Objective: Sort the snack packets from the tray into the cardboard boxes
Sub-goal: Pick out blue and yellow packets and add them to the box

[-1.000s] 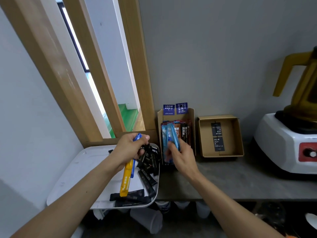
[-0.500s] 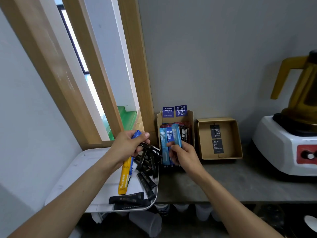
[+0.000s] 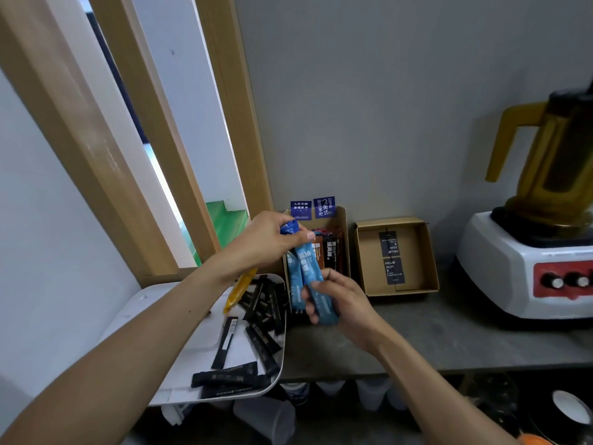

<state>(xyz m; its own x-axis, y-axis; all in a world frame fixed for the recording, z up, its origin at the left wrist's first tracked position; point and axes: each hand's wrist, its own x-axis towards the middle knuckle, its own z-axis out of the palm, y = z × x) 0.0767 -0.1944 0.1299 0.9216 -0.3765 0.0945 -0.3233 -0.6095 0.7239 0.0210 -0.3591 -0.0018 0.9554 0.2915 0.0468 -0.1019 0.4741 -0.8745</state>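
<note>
A white tray (image 3: 150, 319) at the left holds several black packets (image 3: 260, 319). My left hand (image 3: 268, 240) is closed on a yellow packet (image 3: 239, 290), which hangs down over the tray, and on a dark blue packet (image 3: 288, 227). It is above the left edge of the narrow cardboard box (image 3: 345, 221), which stands full of blue, orange and black packets. My right hand (image 3: 341, 300) grips the lower end of a light blue packet (image 3: 309, 271) in front of that box. My left thumb touches its upper end. The second cardboard box (image 3: 430, 252) holds only black labels.
A white blender base with a yellow jug (image 3: 526, 261) stands at the right on the grey counter (image 3: 433, 335). Slanted wooden beams (image 3: 134, 149) rise behind the tray. Plastic cups (image 3: 266, 419) sit below the counter edge.
My left hand has moved right from above the tray to the narrow box with its packets. My right hand has pulled the light blue packet's lower end toward me.
</note>
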